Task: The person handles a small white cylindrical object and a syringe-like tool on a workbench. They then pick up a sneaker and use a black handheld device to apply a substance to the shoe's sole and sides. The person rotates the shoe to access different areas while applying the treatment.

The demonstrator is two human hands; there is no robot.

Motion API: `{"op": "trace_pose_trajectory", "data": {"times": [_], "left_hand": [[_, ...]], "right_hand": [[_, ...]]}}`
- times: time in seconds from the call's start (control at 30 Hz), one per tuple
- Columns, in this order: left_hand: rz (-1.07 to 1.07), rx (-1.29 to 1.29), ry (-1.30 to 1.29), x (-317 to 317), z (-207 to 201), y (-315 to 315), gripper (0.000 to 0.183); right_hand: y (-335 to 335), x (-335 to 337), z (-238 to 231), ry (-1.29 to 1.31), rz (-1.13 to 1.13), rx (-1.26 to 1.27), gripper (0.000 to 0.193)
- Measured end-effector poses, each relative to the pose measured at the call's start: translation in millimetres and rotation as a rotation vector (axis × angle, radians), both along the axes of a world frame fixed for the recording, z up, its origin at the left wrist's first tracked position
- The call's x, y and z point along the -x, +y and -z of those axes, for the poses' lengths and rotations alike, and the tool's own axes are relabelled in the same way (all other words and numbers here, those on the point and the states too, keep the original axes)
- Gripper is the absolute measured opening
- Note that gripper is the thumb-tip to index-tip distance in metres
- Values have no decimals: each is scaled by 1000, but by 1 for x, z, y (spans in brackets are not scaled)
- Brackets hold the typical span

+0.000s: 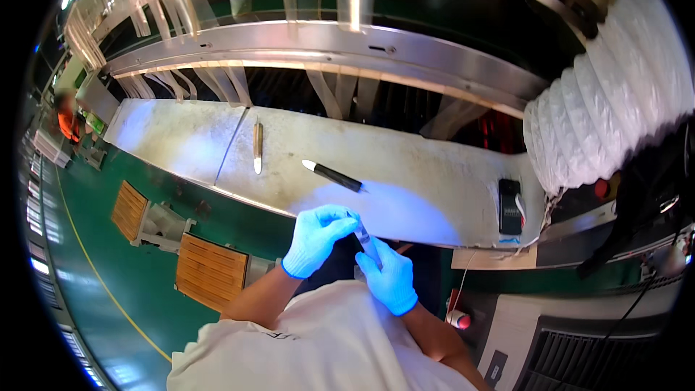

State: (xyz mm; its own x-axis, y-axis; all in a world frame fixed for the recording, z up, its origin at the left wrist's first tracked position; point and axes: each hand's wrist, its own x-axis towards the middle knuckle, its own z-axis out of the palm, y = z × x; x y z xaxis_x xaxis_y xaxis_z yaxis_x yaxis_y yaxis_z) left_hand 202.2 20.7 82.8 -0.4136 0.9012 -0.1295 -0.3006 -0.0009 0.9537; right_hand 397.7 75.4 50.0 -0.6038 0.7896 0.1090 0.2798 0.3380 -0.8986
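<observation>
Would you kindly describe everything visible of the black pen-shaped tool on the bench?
The black pen-shaped tool is slim and straight, perhaps plastic, with a white, tapered end and a thin point opposite. It lies aslant on the pale bench, white end toward the left and farther from the person, touching only that surface.

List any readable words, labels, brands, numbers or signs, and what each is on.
No text is clear enough to quote.
Black box on the bench, right: faint pale marks, too small and blurred.
White shirt: dark lettering, partly lost in folds.
</observation>
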Motion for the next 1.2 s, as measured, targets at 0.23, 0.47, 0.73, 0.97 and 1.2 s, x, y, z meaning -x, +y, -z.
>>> {"op": "trace_pose_trajectory", "data": {"times": [0.23, 0.47, 0.73, 0.97, 1.2], "left_hand": [[9, 38, 132, -24, -5, 5, 10], [193, -8, 138, -30, -20, 20, 13], [194, -48, 205, -21, -8, 25, 16], [14, 52, 108, -22, -8, 11, 24], [-157, -16, 183, -2, -4, -17, 34]], "right_hand": [[3, -29, 0, 28, 16, -15, 43], [17, -46, 4, 90, -50, 262, 41], [39, -50, 9, 242, -291, 969, 34], [29, -26, 6, 343, -278, 922, 35], [17, -10, -16, 406, -192, 983, 37]]}}
